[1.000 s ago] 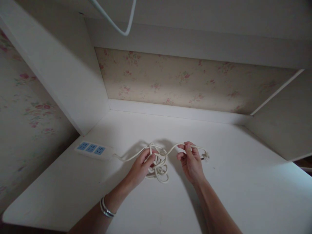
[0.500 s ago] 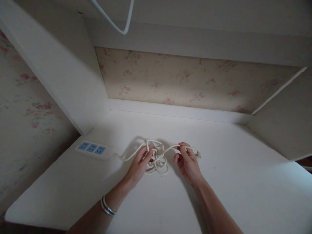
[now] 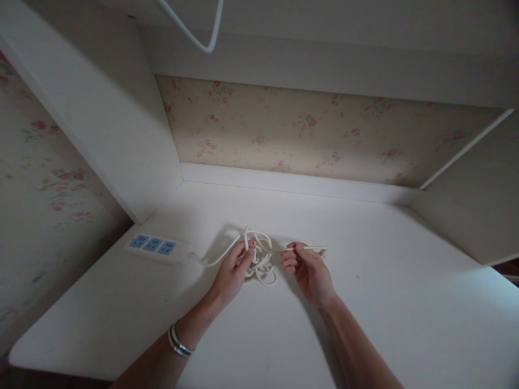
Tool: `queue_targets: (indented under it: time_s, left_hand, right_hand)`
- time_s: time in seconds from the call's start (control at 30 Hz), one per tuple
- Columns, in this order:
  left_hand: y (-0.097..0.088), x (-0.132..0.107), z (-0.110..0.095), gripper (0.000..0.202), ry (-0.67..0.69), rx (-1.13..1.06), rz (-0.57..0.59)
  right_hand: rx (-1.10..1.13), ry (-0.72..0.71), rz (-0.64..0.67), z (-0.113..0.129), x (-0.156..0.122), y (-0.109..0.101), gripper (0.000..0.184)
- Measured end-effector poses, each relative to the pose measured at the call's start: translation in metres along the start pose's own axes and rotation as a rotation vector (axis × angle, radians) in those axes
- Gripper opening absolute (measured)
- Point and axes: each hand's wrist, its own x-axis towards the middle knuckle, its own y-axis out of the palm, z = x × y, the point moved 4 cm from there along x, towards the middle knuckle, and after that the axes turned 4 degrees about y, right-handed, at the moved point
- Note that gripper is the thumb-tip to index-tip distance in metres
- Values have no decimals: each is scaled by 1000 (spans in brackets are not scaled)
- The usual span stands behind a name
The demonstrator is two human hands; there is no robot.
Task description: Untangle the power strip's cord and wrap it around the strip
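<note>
A tangled white power cord lies bunched near the middle of the desk. My left hand is closed on the left side of the tangle, with loops rising around its fingertips. To the right, my right hand pinches a length of the same cord between thumb and fingers. A short end sticks out past that hand, its tip too blurred to make out. From the left of the bundle, the cord runs to a white power strip with blue socket faces, lying flat on the desk.
The white desk has a side panel at left and another at right. Behind it runs a low white ledge under flowered wallpaper. A pale bent loop hangs at the top, under the overhead shelf.
My right hand has shifted slightly left, its fingers curling closer together around the cord. The cord between the hands has dropped lower and shortened. My left hand keeps its hold.
</note>
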Motion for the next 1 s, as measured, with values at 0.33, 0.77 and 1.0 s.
queue_targets:
  time_s: [0.33, 0.77, 1.0]
  left_hand:
    - [9, -5, 3, 32, -55, -21, 111]
    - [-5, 1, 3, 34, 35, -9, -120]
    - [-5, 1, 6, 37, 28, -2, -115]
  right_hand:
    - [-348, -120, 5, -13, 4, 5, 30]
    - [259, 93, -68, 3, 10, -20, 29]
    - [143, -48, -138, 6, 16, -34, 23]
